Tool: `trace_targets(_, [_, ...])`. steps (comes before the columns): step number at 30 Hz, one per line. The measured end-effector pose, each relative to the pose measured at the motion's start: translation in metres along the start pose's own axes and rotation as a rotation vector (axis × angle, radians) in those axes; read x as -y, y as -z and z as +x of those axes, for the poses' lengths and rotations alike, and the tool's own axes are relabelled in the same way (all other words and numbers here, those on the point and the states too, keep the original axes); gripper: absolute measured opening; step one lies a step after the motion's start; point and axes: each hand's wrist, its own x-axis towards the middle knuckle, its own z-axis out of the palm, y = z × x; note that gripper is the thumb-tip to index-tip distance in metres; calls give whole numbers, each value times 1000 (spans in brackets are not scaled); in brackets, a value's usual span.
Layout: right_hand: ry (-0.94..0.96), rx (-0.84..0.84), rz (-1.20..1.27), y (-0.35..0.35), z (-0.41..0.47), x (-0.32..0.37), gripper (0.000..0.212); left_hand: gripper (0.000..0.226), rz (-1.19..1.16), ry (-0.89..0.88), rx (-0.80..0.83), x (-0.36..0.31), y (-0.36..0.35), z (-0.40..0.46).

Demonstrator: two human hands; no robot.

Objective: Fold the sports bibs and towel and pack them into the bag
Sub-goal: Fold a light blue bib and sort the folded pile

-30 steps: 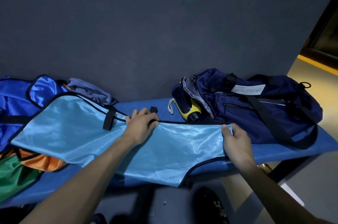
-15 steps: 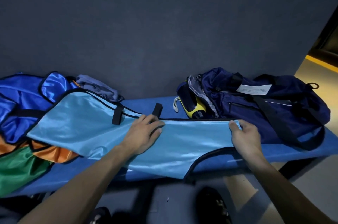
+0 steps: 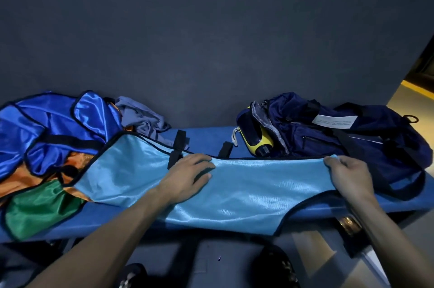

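A light blue bib (image 3: 258, 184) with black trim lies stretched lengthwise along the blue bench (image 3: 206, 137). My left hand (image 3: 187, 176) presses flat on its middle with the fingers straight. My right hand (image 3: 347, 176) pinches the bib's right end, fingers curled over the edge. The navy bag (image 3: 352, 137) sits open at the right, just behind my right hand. At the left lies a heap with a royal blue bib (image 3: 47, 128), an orange bib (image 3: 28, 180), a green bib (image 3: 40, 212) and a grey-blue towel (image 3: 143, 118).
A yellow and navy object (image 3: 257, 139) sticks out of the bag's open mouth. A dark wall stands straight behind the bench. Below the bench's front edge are its dark frame and my shoes (image 3: 274, 266). A lit floor strip shows far right.
The light blue bib has been pulled to the right and drawn straighter along the bench. My left hand has flattened onto its middle; my right hand keeps hold of the right end.
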Motion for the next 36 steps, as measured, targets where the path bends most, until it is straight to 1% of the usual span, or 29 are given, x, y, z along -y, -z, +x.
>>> trace_targets(2, [30,10,-28,-3,-1,0,34,19,136,-49,-89,5,9,4])
trace_targets(3, [41,14,-39,-5,-1,0,34,21,216,-43,-99,7,16,6])
trace_targets(4, [52,18,-45,-6,-1,1,34,31,291,14,-63,8,25,7])
trace_targets(5, [62,20,-48,-6,-1,2,34,46,353,127,-2,10,35,7])
trace_targets(6, [74,22,-50,-7,-1,4,33,58,386,287,74,12,45,7])
trace_targets(8, [97,26,-53,-9,-2,7,32,73,369,606,214,15,59,7])
trace_targets(9, [101,29,-52,-10,-3,8,32,76,339,706,272,17,62,8])
trace_targets(11, [106,31,-60,-10,-3,11,32,75,271,784,319,19,63,9])
trace_targets(13, [107,25,-57,-10,-4,12,33,64,175,819,303,26,62,10])
trace_targets(15, [102,18,-51,-9,-5,12,34,48,8,855,245,29,62,14])
trace_targets(16, [97,15,-52,-9,-5,12,34,38,-121,890,189,28,62,17])
trace_targets(17, [94,14,-52,-8,-5,12,35,29,-310,933,100,26,60,21])
trace_targets(18, [94,14,-51,-8,-5,11,35,26,-537,977,-21,24,59,25])
trace_targets(20, [94,15,-52,-7,-5,11,36,27,-971,1110,-250,21,59,34])
trace_targets(21, [94,16,-53,-7,-6,10,36,23,-1172,1161,-343,19,60,38])
trace_targets(22, [94,18,-53,-7,-6,9,36,16,-1322,1181,-416,20,58,42])
trace_targets(23, [94,22,-52,-7,-5,9,37,12,-1388,1179,-463,22,55,44])
trace_targets(24, [96,24,-50,-8,-5,9,37,17,-1391,1139,-495,23,50,44])
trace_targets(25, [98,26,-49,-8,-5,9,37,30,-1280,1078,-503,26,44,41])
trace_targets(26, [103,29,-47,-9,-5,10,37,40,-1052,983,-484,29,38,37])
trace_targets(27, [107,31,-43,-9,-5,10,37,42,-746,858,-450,29,34,32])
trace_targets(28, [109,35,-39,-10,-4,10,36,39,-458,696,-418,30,29,28])
trace_targets(29, [108,37,-35,-10,-3,9,36,32,-228,507,-388,28,26,24])
trace_targets(30, [106,37,-34,-10,-3,9,36,25,-82,318,-329,26,23,21])
trace_targets(31, [106,36,-31,-10,-2,9,36,16,2,169,-235,20,22,19])
trace_targets(32, [105,35,-25,-10,-3,9,36,10,29,56,-130,13,21,18])
trace_targets(33, [102,37,-21,-10,-2,8,37,16,32,1,-16,8,17,17])
trace_targets(34, [95,37,-16,-8,-3,8,38,26,42,-33,63,5,11,15])
trace_targets(36, [66,30,-4,-3,-2,9,39,43,82,-24,142,3,3,13])
